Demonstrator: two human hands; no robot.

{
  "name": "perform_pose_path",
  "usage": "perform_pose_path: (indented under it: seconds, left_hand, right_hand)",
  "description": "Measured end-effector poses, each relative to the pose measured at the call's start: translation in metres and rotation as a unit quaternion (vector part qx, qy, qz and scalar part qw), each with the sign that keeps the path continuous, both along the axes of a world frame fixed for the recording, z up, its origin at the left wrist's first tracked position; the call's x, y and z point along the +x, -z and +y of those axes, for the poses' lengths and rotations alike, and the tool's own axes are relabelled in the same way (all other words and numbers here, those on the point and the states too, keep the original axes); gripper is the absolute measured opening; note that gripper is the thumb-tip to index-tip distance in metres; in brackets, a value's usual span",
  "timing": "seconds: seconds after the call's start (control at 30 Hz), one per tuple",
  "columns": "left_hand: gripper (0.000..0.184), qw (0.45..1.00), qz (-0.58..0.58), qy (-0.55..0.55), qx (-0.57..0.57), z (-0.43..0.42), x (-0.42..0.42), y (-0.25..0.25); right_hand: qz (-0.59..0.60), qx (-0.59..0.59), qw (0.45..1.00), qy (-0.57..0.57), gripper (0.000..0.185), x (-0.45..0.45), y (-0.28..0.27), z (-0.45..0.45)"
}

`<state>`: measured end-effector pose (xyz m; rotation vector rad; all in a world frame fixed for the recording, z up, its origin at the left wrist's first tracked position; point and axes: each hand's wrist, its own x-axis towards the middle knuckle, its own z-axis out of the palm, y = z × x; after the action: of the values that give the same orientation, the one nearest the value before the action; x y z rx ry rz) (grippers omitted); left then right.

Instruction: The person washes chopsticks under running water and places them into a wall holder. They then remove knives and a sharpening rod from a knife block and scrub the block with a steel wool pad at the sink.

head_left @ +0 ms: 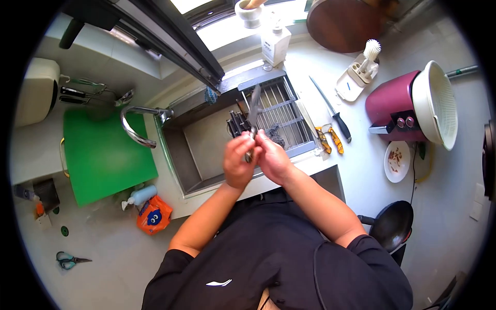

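Observation:
Over the sink [206,142], both hands meet around a knife [255,106] whose grey, slightly blurred blade points away from me. My left hand [239,164] is closed at the handle, its fingers a little smeared by motion. My right hand [275,161] closes on the same handle from the right, and the exact finger placement is partly hidden. Just beyond the hands, several black-handled knives [237,124] stand bunched beside the metal drying rack [274,106]. A dark grey scrubber [275,135] lies on the rack near my right hand.
Right of the sink lie a black-handled sharpening steel [330,108] and a yellow-handled tool [330,140]. Farther right stand a maroon air fryer [390,103], a white plate [397,161] with scraps and a black pan [391,226]. The faucet [137,129] and green cutting board [108,155] are left.

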<state>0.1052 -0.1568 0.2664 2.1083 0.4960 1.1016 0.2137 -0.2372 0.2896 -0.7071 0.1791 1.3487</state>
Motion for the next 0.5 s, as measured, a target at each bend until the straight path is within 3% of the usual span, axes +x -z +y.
perform_pose_path:
  seconds: [0.07, 0.13, 0.2, 0.27, 0.3, 0.33, 0.37, 0.4, 0.43, 0.5]
  left_hand:
    - [0.048, 0.998, 0.001, 0.054, 0.035, -0.013, 0.008, 0.012]
    - [0.048, 0.985, 0.100, 0.117, 0.082, -0.014, 0.011, 0.009]
    - [0.048, 0.962, 0.178, 0.160, 0.128, -0.012, 0.007, 0.016]
    - [0.043, 0.972, 0.195, 0.117, 0.064, 0.002, 0.007, 0.047]
    - [0.040, 0.972, 0.227, 0.056, 0.024, 0.014, 0.011, 0.061]
    - [0.037, 0.966, 0.257, -0.006, -0.017, 0.029, 0.021, 0.070]
    - [0.034, 0.960, 0.271, -0.067, -0.001, 0.043, 0.033, 0.074]
    - [0.033, 0.939, 0.333, -0.090, -0.004, 0.060, 0.044, 0.076]
    - [0.033, 0.908, 0.401, -0.109, -0.061, 0.078, 0.058, 0.076]
    - [0.034, 0.890, 0.412, -0.181, -0.069, 0.107, 0.078, 0.096]
  right_hand:
    - [-0.014, -0.031, 0.999, 0.014, 0.034, 0.005, 0.016, -0.003]
    - [-0.137, -0.116, 0.983, 0.032, 0.038, 0.021, 0.037, -0.021]
    - [-0.325, -0.313, 0.892, -0.023, 0.043, 0.060, 0.062, -0.045]
    - [-0.600, -0.426, 0.677, -0.034, 0.041, 0.107, 0.095, -0.081]
    - [-0.663, -0.391, 0.636, 0.048, 0.040, 0.123, 0.115, -0.099]
    - [-0.617, -0.455, 0.642, -0.018, 0.042, 0.138, 0.098, -0.110]
    - [-0.669, -0.467, 0.576, -0.044, 0.039, 0.149, 0.104, -0.123]
    - [-0.666, -0.471, 0.574, -0.069, 0.040, 0.159, 0.108, -0.132]
    - [-0.680, -0.457, 0.568, -0.070, 0.039, 0.167, 0.117, -0.141]
    - [-0.714, -0.427, 0.553, -0.050, 0.037, 0.176, 0.141, -0.153]
